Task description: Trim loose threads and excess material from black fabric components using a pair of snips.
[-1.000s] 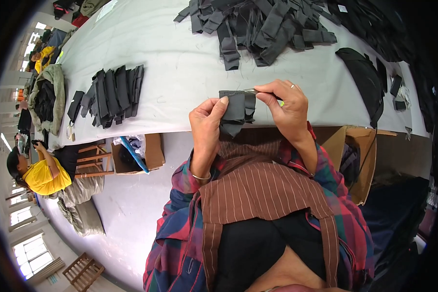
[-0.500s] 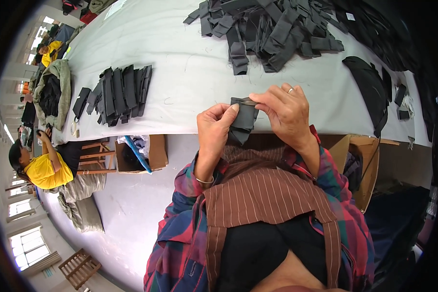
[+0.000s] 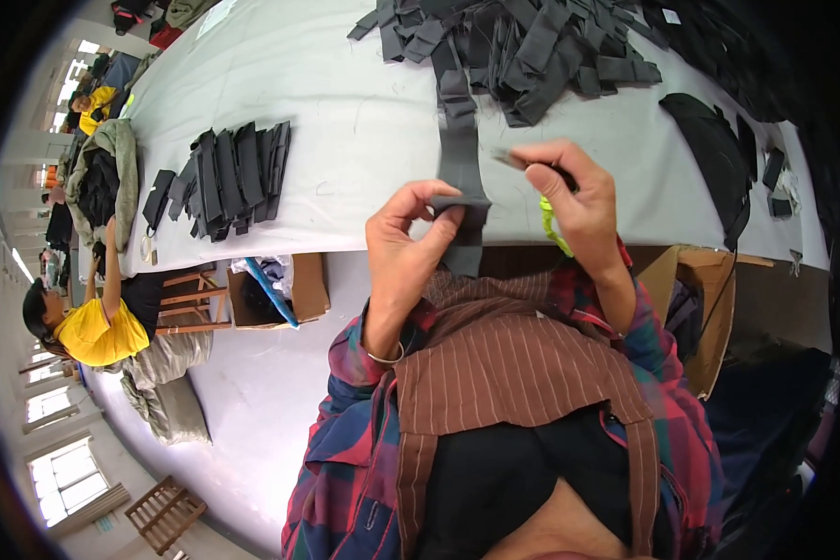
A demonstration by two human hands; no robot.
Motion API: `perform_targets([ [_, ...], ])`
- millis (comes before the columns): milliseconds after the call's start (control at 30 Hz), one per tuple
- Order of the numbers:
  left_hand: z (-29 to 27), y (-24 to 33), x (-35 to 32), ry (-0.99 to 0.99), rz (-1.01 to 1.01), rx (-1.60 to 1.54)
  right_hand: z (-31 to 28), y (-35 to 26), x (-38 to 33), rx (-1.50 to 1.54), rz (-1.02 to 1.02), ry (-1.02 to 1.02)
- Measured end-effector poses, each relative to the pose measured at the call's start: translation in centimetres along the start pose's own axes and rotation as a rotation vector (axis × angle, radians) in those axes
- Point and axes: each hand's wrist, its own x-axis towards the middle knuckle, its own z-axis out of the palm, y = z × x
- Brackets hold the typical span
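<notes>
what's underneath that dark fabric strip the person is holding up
The grey fabric strip, pinched by the left hand, lies over the white table at its upper end, and its lower end hangs past the edge in front of the striped apron. The table surface directly beneath is covered.

- Two hands: left hand point(image 3: 409, 245), right hand point(image 3: 569, 191).
- One dark fabric strip point(image 3: 462, 182) held between them.
- One small tool with a yellow-green handle point(image 3: 553, 224).
- Two heaps of dark strips: a far one point(image 3: 523, 47) and a left one point(image 3: 229, 177).
- Two cardboard boxes: left point(image 3: 271, 289), right point(image 3: 705, 299).
- One white table point(image 3: 345, 112).
- One co-worker in yellow point(image 3: 84, 327), far left.
</notes>
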Motion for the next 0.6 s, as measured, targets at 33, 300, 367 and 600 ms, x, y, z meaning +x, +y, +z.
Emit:
perform_targets([
  [33, -0.3, -0.2, 0.1, -0.003, -0.009, 0.008, -0.2, -0.1, 0.0, 0.006, 0.009, 0.005],
  [300, -1.1, -2.4, 0.8, 0.072, 0.126, -0.116, -0.1, -0.2, -1.2, -0.097, 0.066, -0.137],
  [367, -1.0, -2.6, 0.9, 0.069, 0.163, -0.096, 0.1, 0.1, -1.2, -0.153, -0.012, -0.149],
  [600, -0.8, -2.2, 0.7, 0.043, 0.218, -0.082, 0.4, -0.1, -0.9, -0.269, -0.087, -0.224],
])
